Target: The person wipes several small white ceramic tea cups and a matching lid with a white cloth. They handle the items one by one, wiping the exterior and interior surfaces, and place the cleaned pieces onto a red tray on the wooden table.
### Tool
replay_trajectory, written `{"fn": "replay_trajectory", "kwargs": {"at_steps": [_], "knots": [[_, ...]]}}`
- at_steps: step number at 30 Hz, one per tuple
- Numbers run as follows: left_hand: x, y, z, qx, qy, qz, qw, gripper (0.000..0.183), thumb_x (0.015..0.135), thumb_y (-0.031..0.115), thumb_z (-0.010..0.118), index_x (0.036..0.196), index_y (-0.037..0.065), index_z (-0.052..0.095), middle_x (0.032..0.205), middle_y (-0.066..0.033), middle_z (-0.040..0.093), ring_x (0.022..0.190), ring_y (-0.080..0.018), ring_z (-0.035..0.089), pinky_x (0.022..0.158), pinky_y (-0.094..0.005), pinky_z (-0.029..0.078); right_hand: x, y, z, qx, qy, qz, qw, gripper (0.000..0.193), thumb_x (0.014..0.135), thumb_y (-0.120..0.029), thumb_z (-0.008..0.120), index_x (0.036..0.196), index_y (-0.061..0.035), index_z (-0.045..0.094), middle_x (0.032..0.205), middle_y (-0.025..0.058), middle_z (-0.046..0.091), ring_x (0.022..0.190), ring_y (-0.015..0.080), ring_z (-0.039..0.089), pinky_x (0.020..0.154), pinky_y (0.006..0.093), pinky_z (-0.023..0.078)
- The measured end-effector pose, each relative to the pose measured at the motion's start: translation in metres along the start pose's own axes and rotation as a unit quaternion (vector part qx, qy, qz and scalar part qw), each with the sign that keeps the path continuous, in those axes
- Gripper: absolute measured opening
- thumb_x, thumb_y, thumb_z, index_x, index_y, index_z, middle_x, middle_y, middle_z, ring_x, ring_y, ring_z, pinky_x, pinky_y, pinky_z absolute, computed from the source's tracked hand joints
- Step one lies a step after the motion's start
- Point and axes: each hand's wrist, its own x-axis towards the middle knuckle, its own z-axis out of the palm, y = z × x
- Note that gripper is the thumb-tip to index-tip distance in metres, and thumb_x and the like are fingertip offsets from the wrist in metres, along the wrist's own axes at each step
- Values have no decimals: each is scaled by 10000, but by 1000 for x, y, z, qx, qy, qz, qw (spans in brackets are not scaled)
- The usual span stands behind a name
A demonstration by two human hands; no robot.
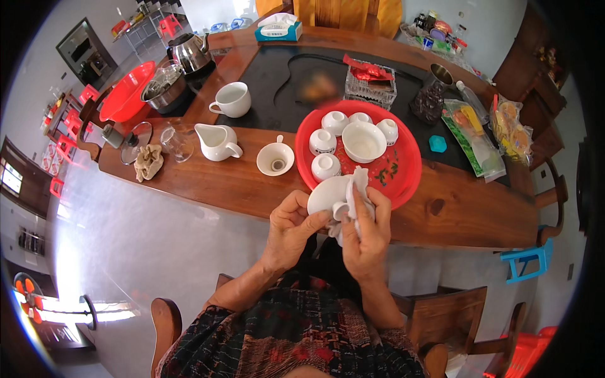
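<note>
In front of me, over the table's near edge, my left hand [288, 228] grips the rim of a white porcelain lid [321, 195] with a round knob. My right hand [365, 238] presses a crumpled white tissue [359, 179] against the lid's knob side. Just beyond, a red round tray [408, 160] bears a white bowl [364, 141], standing upright, and several small white cups [322, 140] turned upside down. To the left of the tray are a white tea strainer [275, 157], a white pitcher [215, 142] and a white mug [231, 99].
At the table's left stand a clear glass [176, 145], a crumpled beige cloth [149, 163], a red basin [129, 91] and a steel kettle [190, 53]. Toward the back are a tissue box [278, 31] and a glass box [370, 89]. Food packages [469, 135] lie right; chairs surround the table.
</note>
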Motion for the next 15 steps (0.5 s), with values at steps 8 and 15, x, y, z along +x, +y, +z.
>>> {"fn": "replay_trajectory", "kwargs": {"at_steps": [8, 15], "knots": [[3, -2, 4, -41, 57, -6, 998, 83, 862, 39, 615, 886, 34, 536, 900, -59, 639, 785, -84, 596, 669, -226, 507, -20, 3, 13, -73, 59, -83, 992, 453, 706, 63, 619, 1157, 35, 590, 1075, 196, 467, 914, 303, 527, 765, 361, 481], [0, 2, 13, 12, 41, 32, 999, 89, 846, 12, 626, 907, 4, 562, 894, -66, 644, 810, -92, 603, 701, -236, 526, -19, 9, 13, -60, 104, -106, 987, 344, 670, 84, 638, 1008, 21, 623, 1043, 179, 495, 882, 300, 538, 744, 350, 461]]}}
